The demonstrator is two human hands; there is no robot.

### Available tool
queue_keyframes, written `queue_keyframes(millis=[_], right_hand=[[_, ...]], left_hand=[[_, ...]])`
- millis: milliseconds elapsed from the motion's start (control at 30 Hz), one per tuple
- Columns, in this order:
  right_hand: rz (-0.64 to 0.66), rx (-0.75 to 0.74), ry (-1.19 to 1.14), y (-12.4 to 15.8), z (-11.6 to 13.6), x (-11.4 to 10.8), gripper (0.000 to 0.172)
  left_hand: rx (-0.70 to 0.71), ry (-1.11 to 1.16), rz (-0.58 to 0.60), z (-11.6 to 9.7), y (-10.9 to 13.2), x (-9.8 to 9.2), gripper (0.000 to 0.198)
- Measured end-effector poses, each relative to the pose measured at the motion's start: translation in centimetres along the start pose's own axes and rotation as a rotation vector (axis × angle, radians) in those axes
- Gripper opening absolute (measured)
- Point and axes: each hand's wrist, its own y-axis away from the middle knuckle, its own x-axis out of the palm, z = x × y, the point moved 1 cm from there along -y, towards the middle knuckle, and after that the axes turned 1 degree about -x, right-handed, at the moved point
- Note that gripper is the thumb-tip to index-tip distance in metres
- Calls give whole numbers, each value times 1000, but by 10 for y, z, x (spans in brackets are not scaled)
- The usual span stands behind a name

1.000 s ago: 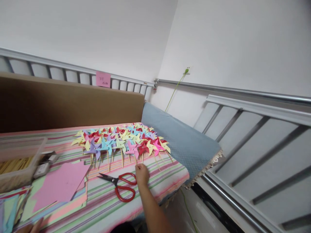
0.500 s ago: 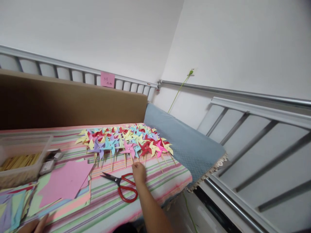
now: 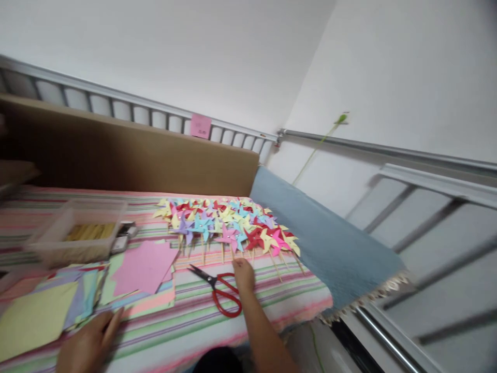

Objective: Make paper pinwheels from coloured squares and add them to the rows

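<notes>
My right hand (image 3: pixel 244 273) reaches out over the striped cloth (image 3: pixel 186 321), its fingers curled at the stick ends of the front row of paper pinwheels (image 3: pixel 229 228); what it grips, if anything, is hidden. Red-handled scissors (image 3: pixel 219 290) lie just left of that hand. Near the bottom edge my left hand (image 3: pixel 91 342) rests with fingers stretched out flat on the cloth, next to the stacked coloured paper sheets (image 3: pixel 46 311). A pink sheet (image 3: pixel 143 267) lies on top of the stack's right side.
A clear plastic box (image 3: pixel 77 238) with wooden sticks stands at the left, a small dark object beside it. A cardboard sheet (image 3: pixel 128 155) lines the back rail. A blue cloth (image 3: pixel 330 243) covers the right end. Metal bed rails (image 3: pixel 427 207) run along the right.
The view has swung left and down, bringing more of the paper stack and my left hand into sight. My right hand stays at the pinwheel sticks beside the scissors.
</notes>
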Motion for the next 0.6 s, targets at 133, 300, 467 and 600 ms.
queue_keyframes(millis=[133,300,467,600], right_hand=[[-63,-103,-126,15,13,2,24],[78,-294,-306,46,71,39,22],[246,-403,-373,73,136,91,13],[338,-471,-401,95,159,118,14]], left_hand=[[32,-22,58,0,-2,-7,37],[30,141,-25,4,-3,-8,38],[26,338,-77,-3,-2,-7,41],[119,403,-21,-18,-3,-11,38]])
